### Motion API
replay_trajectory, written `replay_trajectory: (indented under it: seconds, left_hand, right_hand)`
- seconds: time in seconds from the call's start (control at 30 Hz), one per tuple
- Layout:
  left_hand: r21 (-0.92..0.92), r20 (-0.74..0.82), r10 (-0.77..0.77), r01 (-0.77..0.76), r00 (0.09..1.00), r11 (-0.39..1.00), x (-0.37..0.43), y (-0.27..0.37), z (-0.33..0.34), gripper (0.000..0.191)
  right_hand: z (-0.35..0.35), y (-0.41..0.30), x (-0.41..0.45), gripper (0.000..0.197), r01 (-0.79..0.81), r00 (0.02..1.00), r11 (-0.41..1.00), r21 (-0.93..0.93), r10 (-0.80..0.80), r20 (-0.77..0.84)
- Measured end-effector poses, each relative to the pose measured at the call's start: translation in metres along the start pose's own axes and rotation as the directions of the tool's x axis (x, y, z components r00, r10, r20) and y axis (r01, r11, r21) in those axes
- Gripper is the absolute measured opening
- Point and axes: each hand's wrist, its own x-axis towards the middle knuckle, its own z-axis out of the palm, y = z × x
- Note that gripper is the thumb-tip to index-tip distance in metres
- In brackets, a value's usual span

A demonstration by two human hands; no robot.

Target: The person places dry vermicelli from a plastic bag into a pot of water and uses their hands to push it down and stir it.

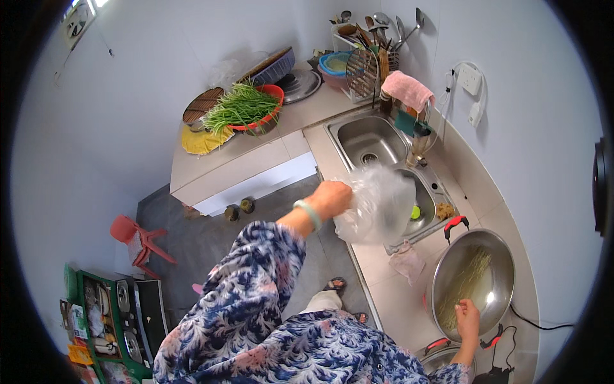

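My left hand (330, 198), with a pale bangle at its wrist, grips a clear plastic bag (374, 206) that hangs over the sink edge. At the lower right my right hand (467, 317) is over the near rim of a large steel pot (499, 269); whether its fingers hold anything is too small to tell. Thin yellowish strands (472, 271) lie in the pot, which has red and black handles. A pink cloth (407, 261) is on the counter between bag and pot.
A double steel sink (371, 139) has a pink towel (407, 90) above it. Green leafy stalks (244, 106) fill a red colander (274, 93) on the far counter. Kitchen tools (381, 21) stand in the corner. A red chair (127, 230) is at the left; a steel lid (302, 86) lies behind the colander.
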Motion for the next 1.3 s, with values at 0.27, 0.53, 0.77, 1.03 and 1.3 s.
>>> replay_trajectory:
  seconds: [0.27, 0.53, 0.77, 1.03, 1.3]
  left_hand:
    - [0.984, 0.167, -0.151, -0.175, 0.974, -0.044, -0.001, -0.053, -0.093, 0.022]
    - [0.334, -0.34, -0.179, 0.296, 0.923, 0.895, -0.05, -0.035, -0.201, 0.043]
    - [-0.245, -0.611, -0.373, 0.281, 0.698, 0.928, -0.13, -0.078, -0.329, 0.048]
    - [-0.467, -0.723, -0.473, 0.149, 0.504, 0.872, -0.186, -0.118, -0.401, 0.052]
    - [-0.551, -0.788, -0.529, 0.023, 0.314, 0.834, -0.22, -0.133, -0.414, 0.054]
  right_hand:
    - [-0.012, -0.036, -0.003, 0.018, -0.032, 0.994, 0.999, -0.004, 0.032, -0.101]
    - [-0.013, -0.024, 0.002, 0.016, -0.113, 0.95, 0.964, -0.242, 0.033, -0.311]
    - [-0.008, -0.025, 0.026, 0.017, -0.218, 0.894, 0.883, -0.415, 0.01, -0.448]
    - [0.004, -0.134, 0.045, 0.045, -0.291, 0.913, 0.791, -0.538, 0.062, -0.403]
    - [0.005, -0.146, 0.069, 0.043, -0.432, 0.885, 0.731, -0.528, 0.234, -0.402]
